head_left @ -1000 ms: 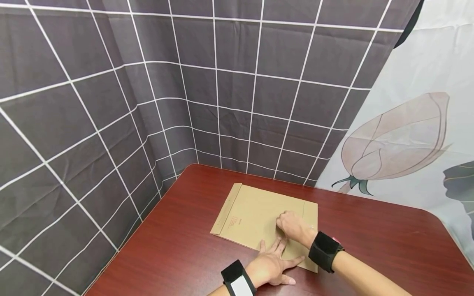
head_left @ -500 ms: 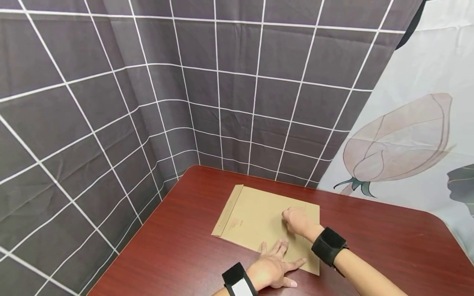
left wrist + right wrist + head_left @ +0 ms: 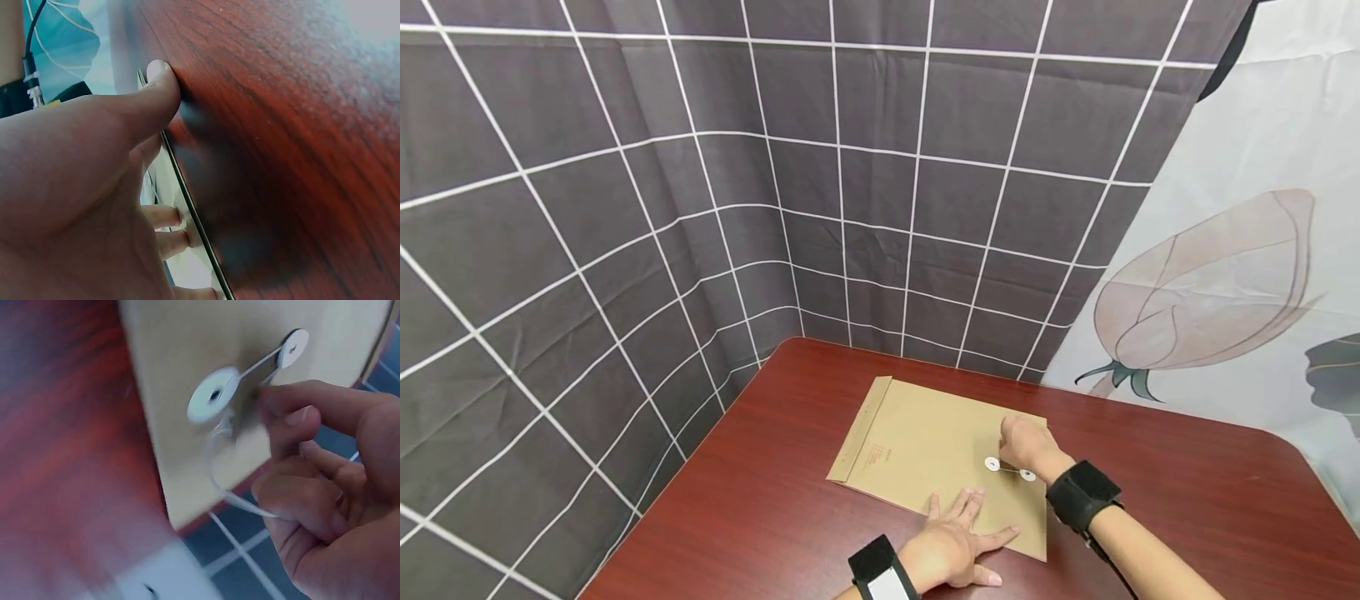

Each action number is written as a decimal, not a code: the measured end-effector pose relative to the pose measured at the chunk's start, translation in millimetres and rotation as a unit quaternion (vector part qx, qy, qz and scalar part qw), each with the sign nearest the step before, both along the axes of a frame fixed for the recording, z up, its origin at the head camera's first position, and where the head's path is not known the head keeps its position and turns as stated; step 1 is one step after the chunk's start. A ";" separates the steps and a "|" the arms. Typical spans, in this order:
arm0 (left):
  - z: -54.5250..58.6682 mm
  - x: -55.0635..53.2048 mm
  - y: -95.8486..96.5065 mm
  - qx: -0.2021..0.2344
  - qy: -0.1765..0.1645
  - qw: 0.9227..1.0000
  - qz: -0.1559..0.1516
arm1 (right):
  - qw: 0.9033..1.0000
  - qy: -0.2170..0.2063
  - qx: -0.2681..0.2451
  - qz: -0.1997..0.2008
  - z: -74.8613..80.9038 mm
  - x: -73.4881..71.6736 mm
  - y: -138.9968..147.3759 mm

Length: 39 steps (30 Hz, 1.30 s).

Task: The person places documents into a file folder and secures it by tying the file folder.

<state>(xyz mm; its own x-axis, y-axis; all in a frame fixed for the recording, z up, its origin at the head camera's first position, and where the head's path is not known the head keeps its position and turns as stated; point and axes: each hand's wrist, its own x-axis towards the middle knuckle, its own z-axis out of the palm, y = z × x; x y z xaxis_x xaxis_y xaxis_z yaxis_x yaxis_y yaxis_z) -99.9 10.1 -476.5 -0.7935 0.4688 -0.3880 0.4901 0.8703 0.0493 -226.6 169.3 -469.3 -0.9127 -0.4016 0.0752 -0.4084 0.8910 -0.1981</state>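
A flat tan string-tie envelope (image 3: 932, 433) lies on the table, its folded strip on the left side and small red print near it. Two white discs, a left one (image 3: 992, 463) and a right one (image 3: 1027, 475), sit near its right end, with string running between them. My left hand (image 3: 951, 546) rests on the near edge of the envelope, fingers spread and thumb over the table. My right hand (image 3: 1026, 442) is just above the discs, fingers curled. In the right wrist view it holds the loose end of the white string (image 3: 211, 465), which hangs in a slack curve from the nearer disc.
The dark red table (image 3: 737, 500) has rounded back corners. Behind it and on the left hangs a grey curtain (image 3: 880, 192) with white grid lines. A white cloth (image 3: 1195, 292) with a flower print hangs at the right. Black bands are on both wrists.
My right hand has moved right and slightly up across the envelope, bringing both discs into sight. The left hand stays in place on the envelope.
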 end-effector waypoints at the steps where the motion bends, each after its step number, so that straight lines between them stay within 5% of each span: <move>1: 0.1 0.3 -0.3 0.001 -0.001 1.000 0.001 | 0.999 0.015 0.023 0.017 -0.1 3.8 -0.5; 3: 0.4 1.1 -0.9 0.005 0.003 1.000 0.003 | 0.993 0.063 0.071 0.064 -0.6 13.1 -3.7; 7: 1.3 2.1 -0.7 0.011 0.016 1.000 0.001 | 0.964 0.170 0.146 0.143 -3.8 34.4 -14.6; 10: 2.3 2.4 0.1 0.008 0.026 1.000 0.000 | 0.940 0.222 0.199 0.163 -6.7 47.5 -23.4; 15: 3.0 2.0 -0.4 0.010 0.028 1.000 0.001 | 0.917 0.272 0.240 0.167 -10.4 56.0 -35.0; 19: 2.0 2.0 -0.3 0.011 0.021 1.000 0.003 | 0.909 0.294 0.231 0.181 -11.6 50.8 -38.3; 28: -0.4 0.4 1.2 -0.005 0.000 1.000 -0.002 | 0.896 0.295 0.179 0.278 -10.3 22.6 -27.9; 39: 1.7 1.9 2.5 -0.014 0.023 1.000 -0.003 | 0.907 0.248 0.126 0.315 -7.3 -1.5 -16.6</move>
<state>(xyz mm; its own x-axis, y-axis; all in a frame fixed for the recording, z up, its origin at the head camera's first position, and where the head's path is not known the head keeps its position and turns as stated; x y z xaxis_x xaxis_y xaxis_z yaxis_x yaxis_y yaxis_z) -98.1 12.7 -474.8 -0.8083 0.4628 -0.3641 0.4958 0.8684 0.0030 -228.1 152.8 -476.6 -0.3749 -0.8934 0.2474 -0.8357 0.4413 0.3271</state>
